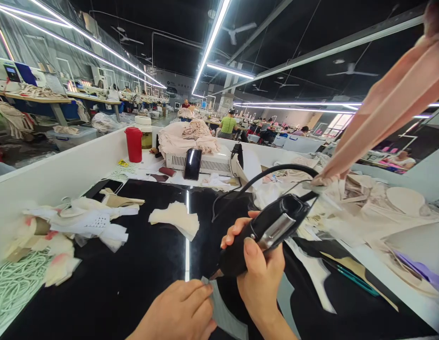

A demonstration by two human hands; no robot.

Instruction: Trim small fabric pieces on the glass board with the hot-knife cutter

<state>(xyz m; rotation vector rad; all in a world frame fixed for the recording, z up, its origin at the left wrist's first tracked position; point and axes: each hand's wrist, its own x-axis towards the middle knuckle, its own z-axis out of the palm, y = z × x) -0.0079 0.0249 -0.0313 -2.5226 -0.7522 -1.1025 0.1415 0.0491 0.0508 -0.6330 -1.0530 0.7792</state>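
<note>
Right hand wrapped round the cutter, left hand pinching the grey piece.
Your right fingers are closed on the black body, thumb up along its side, nose angled down to the piece's top corner at the near edge of the bench. Your left fingertips are pressed together on that piece, right at the near edge. The cord loops up and back toward the far edge. A cream stack lies mid-bench, white scraps sit along the left edge, and there's a red jug at the far-left corner. A pink strip hangs in from the upper right.
</note>
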